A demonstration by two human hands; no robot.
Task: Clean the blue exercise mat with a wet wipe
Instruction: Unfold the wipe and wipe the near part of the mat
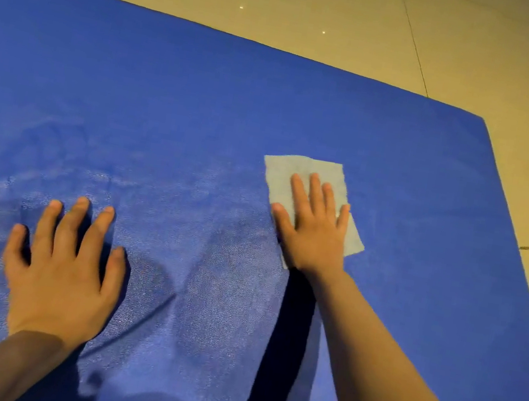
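Note:
The blue exercise mat [168,98] fills most of the view, lying flat on the floor. A pale grey wet wipe [295,174] lies spread on it right of centre. My right hand [313,225] presses flat on the wipe with straight fingers, covering its lower half. My left hand [60,275] rests on the bare mat at the lower left, fingers spread and fingertips touching the surface. The mat around and between my hands shows a damp, lighter sheen.
Beige floor tiles [488,45] with dark grout lines surround the mat at the top and right. The mat's rounded right corners [485,122] lie close to the wipe's side. My shadow falls on the mat's lower middle.

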